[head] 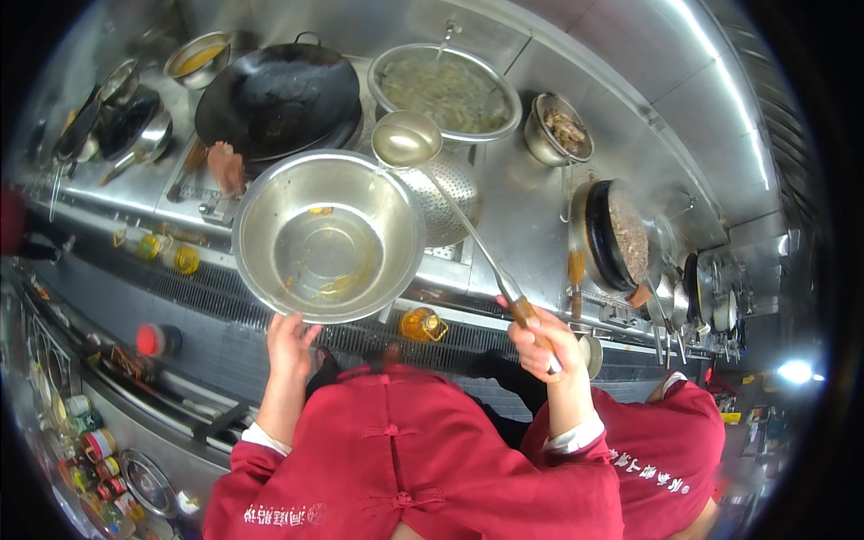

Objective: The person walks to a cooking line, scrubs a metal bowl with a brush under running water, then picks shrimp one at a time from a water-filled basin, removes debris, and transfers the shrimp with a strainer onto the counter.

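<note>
My left hand [291,341] grips the near rim of a large steel basin [329,246], tilted so its inside shows, with a little yellowish residue on its bottom. In my right hand [543,344] is the wooden-handled end of a long steel ladle [406,140]. The ladle's bowl looks wet and hangs over the basin's far right rim. A perforated steel strainer [449,199] lies partly hidden behind the basin and ladle. Behind them stands a big steel bowl [445,88] of water and pale food pieces under a tap. Left of it a black wok [278,101] rests on the stove.
Right lie a small pot [559,128] with food and a wok [624,233] of minced food. A co-worker in a red jacket [641,452] stands close on my right. Oil containers [423,325] stand below the counter edge. Behind me, left, is a shelf with jars [99,445].
</note>
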Available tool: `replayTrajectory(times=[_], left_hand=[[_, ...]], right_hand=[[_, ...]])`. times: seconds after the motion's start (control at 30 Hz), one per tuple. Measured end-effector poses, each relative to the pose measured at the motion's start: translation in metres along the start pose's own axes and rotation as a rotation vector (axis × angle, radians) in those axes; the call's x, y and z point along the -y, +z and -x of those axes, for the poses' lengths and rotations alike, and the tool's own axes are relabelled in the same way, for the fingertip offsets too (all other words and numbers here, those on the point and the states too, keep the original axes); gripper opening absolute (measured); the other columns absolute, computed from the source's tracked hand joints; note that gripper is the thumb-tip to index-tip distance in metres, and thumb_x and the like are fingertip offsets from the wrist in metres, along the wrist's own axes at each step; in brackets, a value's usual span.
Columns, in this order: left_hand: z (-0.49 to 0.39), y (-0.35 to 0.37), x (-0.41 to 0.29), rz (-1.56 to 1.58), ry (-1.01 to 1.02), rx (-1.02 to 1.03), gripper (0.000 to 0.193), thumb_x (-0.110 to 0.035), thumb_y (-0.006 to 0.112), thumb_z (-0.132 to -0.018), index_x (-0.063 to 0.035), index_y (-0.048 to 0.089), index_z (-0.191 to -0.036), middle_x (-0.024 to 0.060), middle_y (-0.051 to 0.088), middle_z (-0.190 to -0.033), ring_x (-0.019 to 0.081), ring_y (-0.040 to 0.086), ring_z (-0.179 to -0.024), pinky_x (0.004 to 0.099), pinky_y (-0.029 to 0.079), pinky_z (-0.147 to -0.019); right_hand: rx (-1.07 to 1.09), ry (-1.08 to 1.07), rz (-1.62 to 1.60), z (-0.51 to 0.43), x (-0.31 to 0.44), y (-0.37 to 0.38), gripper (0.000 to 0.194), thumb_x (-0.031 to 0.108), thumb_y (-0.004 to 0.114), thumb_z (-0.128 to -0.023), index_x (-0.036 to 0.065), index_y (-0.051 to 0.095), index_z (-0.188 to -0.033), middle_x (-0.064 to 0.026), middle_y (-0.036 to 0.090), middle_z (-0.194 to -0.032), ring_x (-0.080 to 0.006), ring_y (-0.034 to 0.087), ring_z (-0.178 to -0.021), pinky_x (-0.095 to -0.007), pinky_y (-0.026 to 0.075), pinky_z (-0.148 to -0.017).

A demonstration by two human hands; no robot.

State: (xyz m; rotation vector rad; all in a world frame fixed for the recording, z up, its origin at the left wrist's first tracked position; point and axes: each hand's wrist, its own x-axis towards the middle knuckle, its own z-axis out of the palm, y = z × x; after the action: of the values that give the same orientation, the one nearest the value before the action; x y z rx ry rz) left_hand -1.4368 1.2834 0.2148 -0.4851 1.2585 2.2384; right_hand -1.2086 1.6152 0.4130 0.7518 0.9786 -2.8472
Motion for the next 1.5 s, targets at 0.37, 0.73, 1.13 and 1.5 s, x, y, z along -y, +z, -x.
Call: replayTrajectory(times=[0.37,0.73,1.13,1.5], left_hand=[[-0.003,-0.004,0.004,-0.013,0.007,0.001,0.039,-0.010,0.056,-0.095,-0.0065,0.051,-0.134,0.0088,0.063,-0.126,0.0232,0.061,-0.114,0.0429,0.051,-0.093],[-0.002,-0.006,0.012,0.013,0.005,-0.025,0.040,-0.009,0.058,-0.093,-0.0071,0.053,-0.133,0.0100,0.059,-0.130,0.0293,0.060,-0.118,0.0456,0.051,-0.097],[0.000,-0.005,0.008,-0.014,-0.015,-0.011,0.042,-0.009,0.058,-0.094,-0.0080,0.052,-0.135,0.0084,0.058,-0.131,0.0282,0.059,-0.117,0.0439,0.050,-0.097],[0.001,-0.009,0.005,-0.040,-0.043,-0.001,0.046,-0.011,0.058,-0.095,-0.0107,0.049,-0.140,0.0053,0.055,-0.137,0.0281,0.055,-0.122,0.0458,0.046,-0.102]], right_hand=[[-0.409,-0.079,0.891,0.005,0.006,0.015,0.065,-0.002,0.064,-0.090,0.001,0.042,-0.151,-0.0008,0.057,-0.076,-0.0069,0.046,-0.046,-0.0222,0.037,-0.041],[-0.659,-0.389,1.115,-0.101,0.104,-0.042,0.052,0.007,0.062,-0.090,-0.006,0.050,-0.139,-0.0024,0.057,-0.071,-0.0097,0.051,-0.050,-0.0271,0.041,-0.043],[-0.084,-0.146,0.009,-0.076,0.102,-0.049,0.036,0.010,0.061,-0.097,-0.001,0.052,-0.129,-0.0051,0.058,-0.082,-0.0058,0.049,-0.051,-0.0190,0.035,-0.038],[0.042,0.020,-0.028,0.012,0.005,-0.011,0.054,0.005,0.056,-0.098,-0.003,0.036,-0.148,-0.0090,0.055,-0.081,-0.0064,0.044,-0.044,-0.0196,0.034,-0.034]])
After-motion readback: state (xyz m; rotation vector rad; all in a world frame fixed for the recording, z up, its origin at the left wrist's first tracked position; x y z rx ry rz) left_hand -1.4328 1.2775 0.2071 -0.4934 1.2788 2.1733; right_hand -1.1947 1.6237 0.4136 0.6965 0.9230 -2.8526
